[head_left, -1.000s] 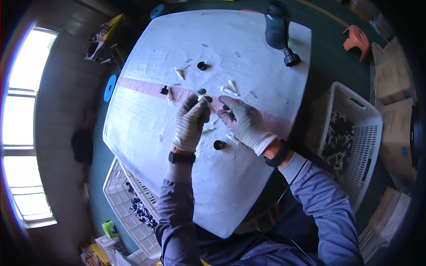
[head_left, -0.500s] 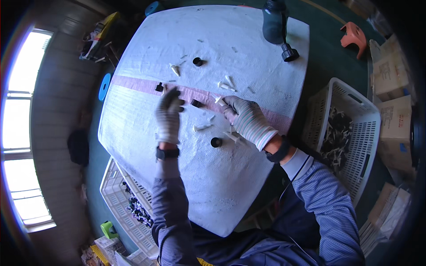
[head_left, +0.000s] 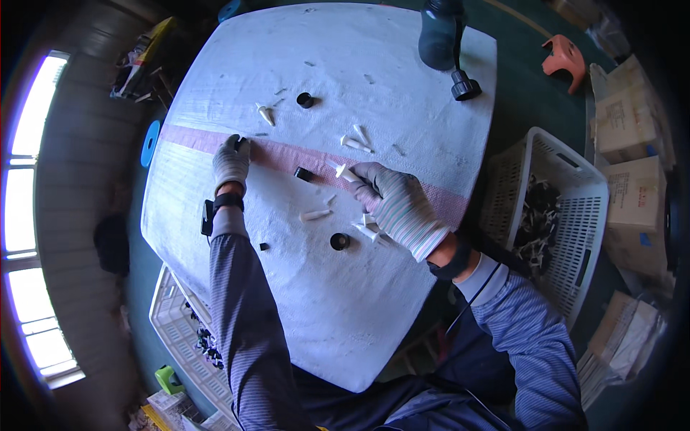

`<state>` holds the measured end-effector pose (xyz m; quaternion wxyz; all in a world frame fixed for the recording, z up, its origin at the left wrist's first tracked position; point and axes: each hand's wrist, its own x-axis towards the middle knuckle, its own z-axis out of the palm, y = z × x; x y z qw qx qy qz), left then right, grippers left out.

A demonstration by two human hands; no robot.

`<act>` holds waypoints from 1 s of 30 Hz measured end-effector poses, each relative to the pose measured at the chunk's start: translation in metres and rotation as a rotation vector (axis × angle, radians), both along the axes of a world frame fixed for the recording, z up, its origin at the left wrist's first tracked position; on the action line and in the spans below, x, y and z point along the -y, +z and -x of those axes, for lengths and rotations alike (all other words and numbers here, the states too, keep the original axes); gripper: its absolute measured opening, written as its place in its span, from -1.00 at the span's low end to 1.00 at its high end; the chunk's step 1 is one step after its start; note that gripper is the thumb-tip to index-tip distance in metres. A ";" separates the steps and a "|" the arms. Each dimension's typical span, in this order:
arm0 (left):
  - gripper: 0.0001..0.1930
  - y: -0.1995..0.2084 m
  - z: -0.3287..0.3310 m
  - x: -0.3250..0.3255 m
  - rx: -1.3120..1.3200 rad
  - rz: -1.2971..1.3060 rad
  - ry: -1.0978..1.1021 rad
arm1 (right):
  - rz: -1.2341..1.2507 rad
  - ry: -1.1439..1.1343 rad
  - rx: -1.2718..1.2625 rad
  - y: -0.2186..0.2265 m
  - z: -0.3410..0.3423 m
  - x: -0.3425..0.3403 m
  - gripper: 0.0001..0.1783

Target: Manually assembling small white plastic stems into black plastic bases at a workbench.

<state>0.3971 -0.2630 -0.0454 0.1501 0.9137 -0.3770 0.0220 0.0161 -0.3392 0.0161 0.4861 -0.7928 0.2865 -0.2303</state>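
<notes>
Left hand [head_left: 231, 161], gloved, is stretched out to the pink stripe at left centre of the frame, fingers curled down onto a small black part [head_left: 240, 143] at the stripe's upper edge; whether it is pinched or only touched, cannot tell. Right hand [head_left: 399, 208], in a striped glove at centre frame, pinches a small white plastic piece [head_left: 343, 171] between thumb and forefinger, other fingers loosely bent. Risks, as judged: the white piece is held only by its end and could slip onto the white woven table cover [head_left: 345, 316], where white parts are hard to pick out; the right wrist lies just beside loose white pieces [head_left: 366, 230] and a black cap [head_left: 339, 241], so a sweep of the forearm could scatter them or roll the cap toward the table's near edge. The left reach is long, and the sleeve could drag the black bit [head_left: 264, 246] beside it. Packages: brown cardboard cartons [head_left: 632, 179] stacked at the right edge, some with small blue marks; white slatted baskets at right [head_left: 568, 179] and lower left [head_left: 169, 316], both holding dark parts; a green object [head_left: 169, 378] at lower left; a dark bottle [head_left: 438, 36] at top centre; an orange stool [head_left: 564, 56] at upper right.
</notes>
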 end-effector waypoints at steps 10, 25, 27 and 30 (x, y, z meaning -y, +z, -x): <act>-0.60 0.026 0.046 -0.042 -0.427 0.545 0.100 | -0.670 0.074 0.105 0.020 -0.001 -0.010 -0.74; -0.66 0.060 0.240 -0.170 -1.971 1.473 0.157 | -0.133 0.466 -0.083 0.011 -0.011 -0.112 -0.76; -0.66 0.055 0.246 -0.175 -2.009 1.526 0.191 | -0.139 0.454 -0.109 0.009 -0.013 -0.120 -0.76; -0.67 0.054 0.250 -0.181 -2.053 1.541 0.243 | -0.105 0.462 -0.174 0.010 -0.014 -0.126 -0.75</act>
